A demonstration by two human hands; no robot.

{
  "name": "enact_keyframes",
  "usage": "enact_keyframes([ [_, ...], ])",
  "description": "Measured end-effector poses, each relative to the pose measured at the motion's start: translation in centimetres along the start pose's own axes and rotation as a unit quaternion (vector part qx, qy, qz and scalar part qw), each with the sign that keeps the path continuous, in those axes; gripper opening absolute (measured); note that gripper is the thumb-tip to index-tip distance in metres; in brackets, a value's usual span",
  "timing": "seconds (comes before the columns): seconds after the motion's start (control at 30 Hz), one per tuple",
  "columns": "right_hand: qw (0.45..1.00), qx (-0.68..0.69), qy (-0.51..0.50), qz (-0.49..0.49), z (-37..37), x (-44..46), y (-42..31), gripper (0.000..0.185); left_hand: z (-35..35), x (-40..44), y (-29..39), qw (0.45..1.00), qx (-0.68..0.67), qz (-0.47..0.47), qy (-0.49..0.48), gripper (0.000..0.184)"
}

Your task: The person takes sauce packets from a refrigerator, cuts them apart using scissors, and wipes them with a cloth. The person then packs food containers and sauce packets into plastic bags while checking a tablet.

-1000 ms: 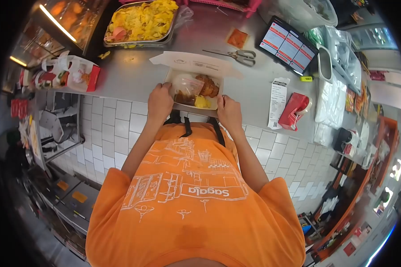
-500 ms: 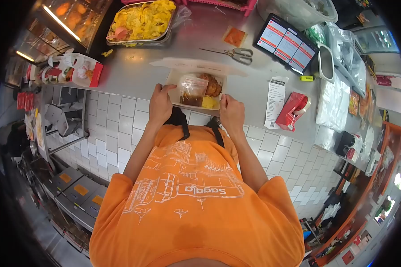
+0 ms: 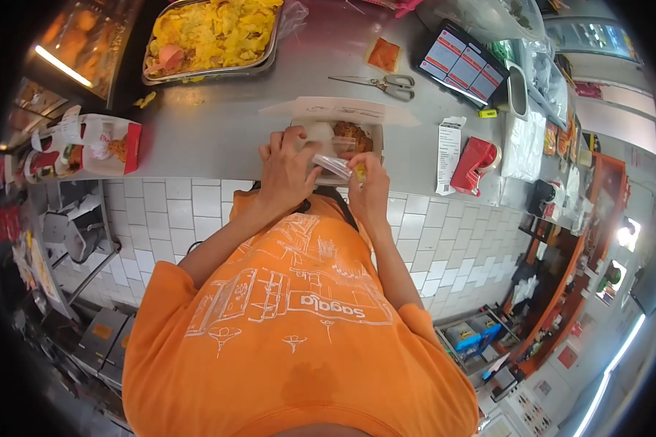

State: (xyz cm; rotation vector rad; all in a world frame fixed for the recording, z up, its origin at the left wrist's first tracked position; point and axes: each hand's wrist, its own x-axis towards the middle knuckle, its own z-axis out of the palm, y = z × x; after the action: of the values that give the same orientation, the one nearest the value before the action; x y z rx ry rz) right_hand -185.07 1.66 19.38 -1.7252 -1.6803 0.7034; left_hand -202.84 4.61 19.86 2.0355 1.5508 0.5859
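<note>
An open paper food box (image 3: 376, 132) stands at the counter's front edge, its lid (image 3: 342, 109) folded back. Inside lie a piece of fried chicken (image 3: 353, 136), something white that looks like rice, and a bit of yellow food. Over the box's near side, a small clear plastic bag (image 3: 333, 166) is tilted between my hands. My right hand (image 3: 369, 182) pinches the bag's right end. My left hand (image 3: 288, 169) is curled over the box's left side, thumb and finger on the bag's left end. The bag's brown contents are mostly hidden now.
Scissors (image 3: 386, 84) and a packet of red sauce (image 3: 383, 55) lie beyond the box. A tray of yellow food (image 3: 211, 36) is at the back left, a red carton (image 3: 133, 148) at the left. Rightward are a receipt (image 3: 448, 156), a red tape dispenser (image 3: 474, 167) and a tablet (image 3: 461, 63).
Both hands have moved from the box's sides onto the bag. The bag, flat in the box before, is now lifted and tilted. The camera view has shifted slightly.
</note>
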Motion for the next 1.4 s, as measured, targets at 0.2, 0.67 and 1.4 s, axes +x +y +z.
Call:
enact_keyframes([
  [0.2, 0.991, 0.006, 0.016, 0.131, 0.7, -0.5, 0.1, 0.037, 1.7, 0.7, -2.9, 0.992, -0.029, 0.120, 0.004, 0.031],
  [0.67, 0.968, -0.028, 0.046, -0.245, 1.3, 8.8, 1.0, 0.026, 5.3, 0.0, -2.6, 0.988, 0.126, 0.001, 0.086, 0.038],
  [1.4, 0.969, -0.082, 0.229, -0.041, -17.3, -2.0, 19.1, 0.050, 22.1, 8.0, 15.7, 0.988, 0.049, 0.112, -0.094, 0.084],
])
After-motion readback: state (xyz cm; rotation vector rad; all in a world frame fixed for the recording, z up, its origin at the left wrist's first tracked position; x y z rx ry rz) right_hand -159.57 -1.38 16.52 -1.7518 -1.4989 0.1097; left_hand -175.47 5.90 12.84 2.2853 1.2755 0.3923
